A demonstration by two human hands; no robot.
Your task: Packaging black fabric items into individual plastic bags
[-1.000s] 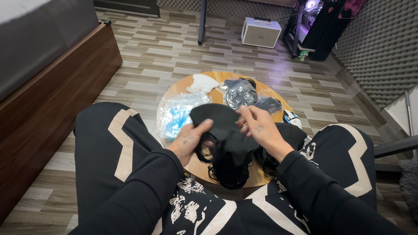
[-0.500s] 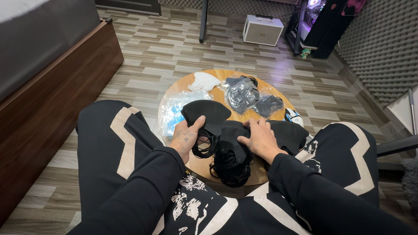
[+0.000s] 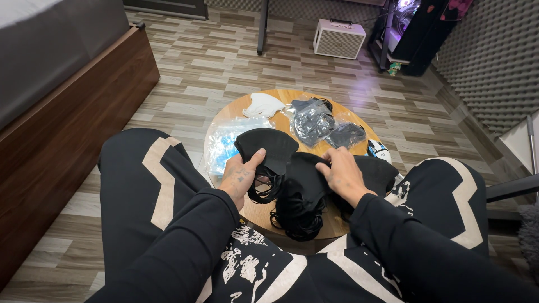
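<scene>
Round wooden stool (image 3: 336, 224) over wood-plank floor | I see left hand (image 3: 240, 177) part-closed, thumb pinching black mask (image 3: 268, 147) | right hand (image 3: 342, 177) fingers curled onto black mask pile (image 3: 303, 196) | risk: tangled ear loops drag pile off near edge | beyond: bagged masks (image 3: 314, 120), white mask (image 3: 263, 104).

The small round table (image 3: 281, 98) is crowded: black masks (image 3: 300, 191) heaped near, clear packets (image 3: 227, 146) left, bagged masks (image 3: 314, 120) and a white mask (image 3: 264, 105) far. Bare wood shows only at the far rim.
</scene>
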